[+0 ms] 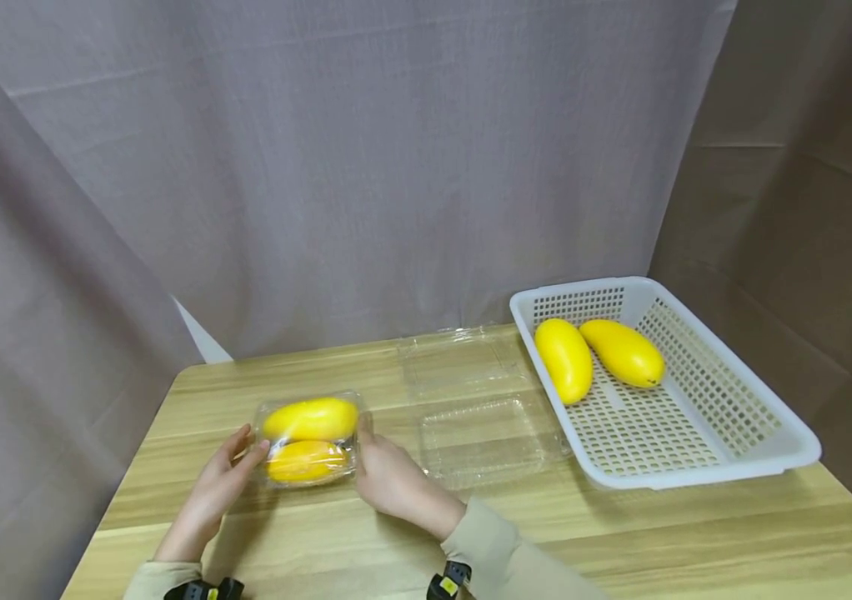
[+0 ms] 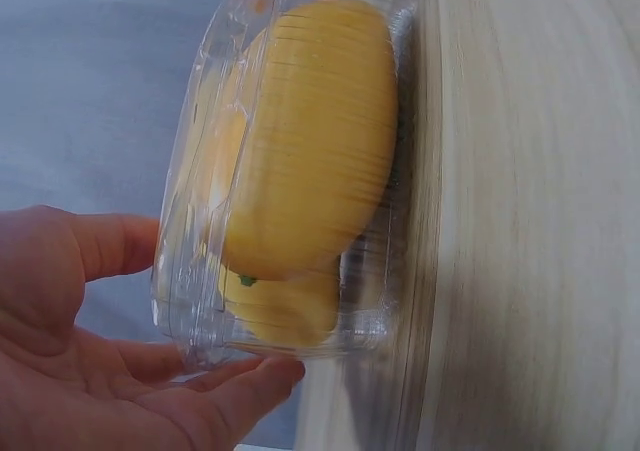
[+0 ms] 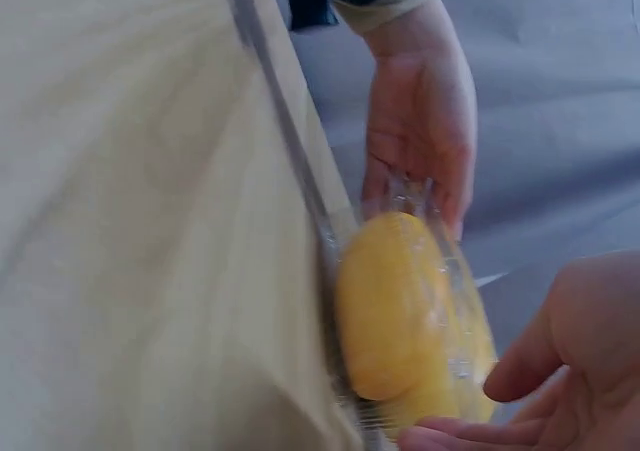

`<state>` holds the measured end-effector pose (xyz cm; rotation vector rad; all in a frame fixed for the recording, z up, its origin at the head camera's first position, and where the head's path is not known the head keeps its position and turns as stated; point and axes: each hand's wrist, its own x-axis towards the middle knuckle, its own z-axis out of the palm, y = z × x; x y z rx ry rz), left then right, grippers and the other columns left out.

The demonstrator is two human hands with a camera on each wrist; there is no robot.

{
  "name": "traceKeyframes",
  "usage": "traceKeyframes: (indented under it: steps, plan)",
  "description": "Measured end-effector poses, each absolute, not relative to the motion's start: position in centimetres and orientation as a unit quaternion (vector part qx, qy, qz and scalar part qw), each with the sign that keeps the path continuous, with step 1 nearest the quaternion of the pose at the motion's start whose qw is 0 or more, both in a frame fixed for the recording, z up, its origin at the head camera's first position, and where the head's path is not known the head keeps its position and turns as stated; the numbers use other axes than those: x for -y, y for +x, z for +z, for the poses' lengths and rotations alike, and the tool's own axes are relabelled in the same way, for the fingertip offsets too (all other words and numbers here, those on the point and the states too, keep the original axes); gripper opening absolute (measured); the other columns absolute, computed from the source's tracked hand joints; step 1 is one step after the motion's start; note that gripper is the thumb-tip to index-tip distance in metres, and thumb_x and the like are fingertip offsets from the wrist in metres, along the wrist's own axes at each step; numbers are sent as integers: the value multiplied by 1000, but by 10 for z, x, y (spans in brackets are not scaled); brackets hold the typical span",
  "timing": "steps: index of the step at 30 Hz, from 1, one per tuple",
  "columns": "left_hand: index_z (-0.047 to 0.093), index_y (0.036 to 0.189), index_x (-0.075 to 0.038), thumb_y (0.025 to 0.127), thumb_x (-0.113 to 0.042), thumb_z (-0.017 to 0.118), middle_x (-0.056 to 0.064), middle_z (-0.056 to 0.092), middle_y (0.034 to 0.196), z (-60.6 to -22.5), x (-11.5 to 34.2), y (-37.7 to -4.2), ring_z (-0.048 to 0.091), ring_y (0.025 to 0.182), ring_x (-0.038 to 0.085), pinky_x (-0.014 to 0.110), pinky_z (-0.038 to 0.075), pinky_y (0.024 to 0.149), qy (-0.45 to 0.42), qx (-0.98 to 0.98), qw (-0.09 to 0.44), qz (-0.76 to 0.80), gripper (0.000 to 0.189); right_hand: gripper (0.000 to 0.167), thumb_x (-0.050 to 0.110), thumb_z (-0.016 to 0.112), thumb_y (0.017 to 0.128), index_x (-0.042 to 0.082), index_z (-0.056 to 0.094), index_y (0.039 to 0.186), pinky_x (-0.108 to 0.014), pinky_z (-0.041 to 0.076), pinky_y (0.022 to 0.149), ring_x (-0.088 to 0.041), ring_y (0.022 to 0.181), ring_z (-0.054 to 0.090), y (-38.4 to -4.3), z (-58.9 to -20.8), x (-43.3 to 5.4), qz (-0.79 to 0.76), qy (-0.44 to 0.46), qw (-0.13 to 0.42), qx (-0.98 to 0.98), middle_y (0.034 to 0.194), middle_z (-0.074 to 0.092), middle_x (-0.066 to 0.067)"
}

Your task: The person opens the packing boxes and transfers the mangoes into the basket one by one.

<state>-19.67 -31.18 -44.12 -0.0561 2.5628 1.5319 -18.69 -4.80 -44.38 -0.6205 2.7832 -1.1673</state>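
A clear plastic clamshell box (image 1: 349,467) with its lid down sits at the left part of the table, holding two yellow mangoes, the far one (image 1: 312,418) and the near one (image 1: 308,461). At its left end, my left hand (image 1: 216,483) grips the box, thumb on the lid side and fingers lower down, as the left wrist view shows. My right hand (image 1: 399,483) holds the opposite end between thumb and fingers. Whether the box's underside touches the wood cannot be told.
A second clear clamshell (image 1: 482,477) lies spread open and flat, right of my right hand. On the right, a white plastic basket (image 1: 741,471) contains two more mangoes, one upright-lying (image 1: 563,360) and one slanted (image 1: 623,353). Grey curtain (image 1: 396,167) hangs behind the wooden table (image 1: 621,542).
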Motion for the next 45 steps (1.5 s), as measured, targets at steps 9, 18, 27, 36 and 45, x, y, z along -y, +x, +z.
traceKeyframes:
  steps: [9,18,27,36,45]
  plan:
    - [6,159,5,107,-35,49,35,23,158,-441,310,-199,24,145,49,62,21,118,-23,-857,70,510,78,72,6,54,98,-10,15,156,-25,52,59,-11,68,55,-182,-464,50,-491,-162,20,-856,121,63,-20]
    - [9,158,6,106,-38,51,34,27,156,-441,306,-201,27,144,48,62,24,118,-22,-861,70,504,80,60,4,55,98,-8,27,150,-31,57,64,-16,70,61,-177,-481,51,-667,-94,82,-735,93,65,-15]
    - [10,158,7,106,-36,52,35,28,155,-441,302,-201,29,143,49,62,25,117,-23,-860,70,506,80,20,11,49,104,-5,51,117,-31,60,69,-17,73,60,-177,-492,50,-731,-67,127,-667,88,63,-12]
    - [12,157,8,106,-37,52,36,30,154,-442,301,-201,32,141,50,62,30,115,-18,-867,68,494,79,22,11,47,105,-8,55,114,-26,56,69,-15,78,59,-175,-494,49,-774,-58,133,-616,91,63,-9]
    - [14,157,8,105,-40,53,35,32,154,-441,301,-200,34,141,49,60,33,114,-16,-872,68,484,81,19,9,48,102,-6,58,108,-22,53,64,-15,75,59,-177,-500,53,-783,-51,115,-609,85,61,-5]
